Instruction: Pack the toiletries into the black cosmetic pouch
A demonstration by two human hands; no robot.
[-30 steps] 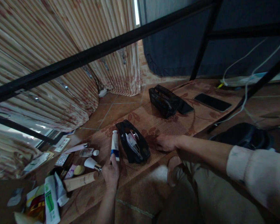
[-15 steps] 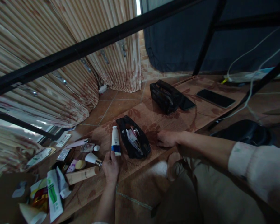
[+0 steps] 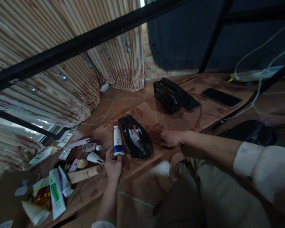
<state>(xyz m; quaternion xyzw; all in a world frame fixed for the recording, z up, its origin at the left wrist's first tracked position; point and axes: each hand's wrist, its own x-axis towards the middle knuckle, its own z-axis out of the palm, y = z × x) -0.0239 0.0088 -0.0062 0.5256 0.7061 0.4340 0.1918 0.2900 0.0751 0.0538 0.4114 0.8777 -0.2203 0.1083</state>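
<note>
A white squeeze tube [image 3: 117, 139] with a blue band lies on the brown patterned mat, its cap pointing away from me. My left hand [image 3: 113, 167] is closed on its lower end. Just right of the tube stands a black zip pouch [image 3: 144, 144], unzipped, with pink and white items showing inside. My right hand [image 3: 171, 138] rests on the mat to the right of the pouch, fingers curled, nothing visible in them. Left of my left hand lie a white-handled makeup brush [image 3: 95, 158] and a beige tube [image 3: 84, 174].
Cosmetics crowd the left, including a green-and-white tube [image 3: 55, 193] and a clear bottle [image 3: 89, 147]. A second black pouch [image 3: 167, 95] and a phone [image 3: 221, 97] lie farther back. A dark metal bar [image 3: 85, 44] crosses above, before striped curtains [image 3: 68, 19].
My left hand has shifted slightly up along the tube's lower end, its fingers now closer around it. The right hand stays in place. The view has tilted slightly.
</note>
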